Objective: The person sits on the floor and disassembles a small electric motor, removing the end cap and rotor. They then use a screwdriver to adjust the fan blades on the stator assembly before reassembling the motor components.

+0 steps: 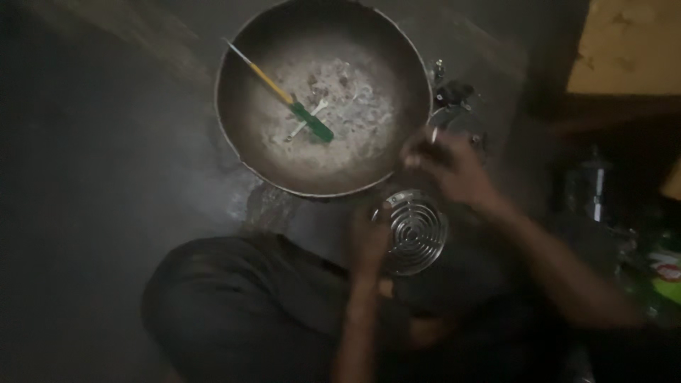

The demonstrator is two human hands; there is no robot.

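Head view, dim and blurred. The left hand (369, 237) grips the left edge of a round metal part with a spiral coil (415, 230), fingers clamped on its rim. This part sits just below the wide metal bowl (241, 113), touching or overlapping its lower rim. The right hand (447, 167) hovers just above the part, beside the bowl's right rim, fingers pinched together on something small and pale; what it is cannot be told. Inside the bowl lies a screwdriver (287, 99) with a yellow-green handle.
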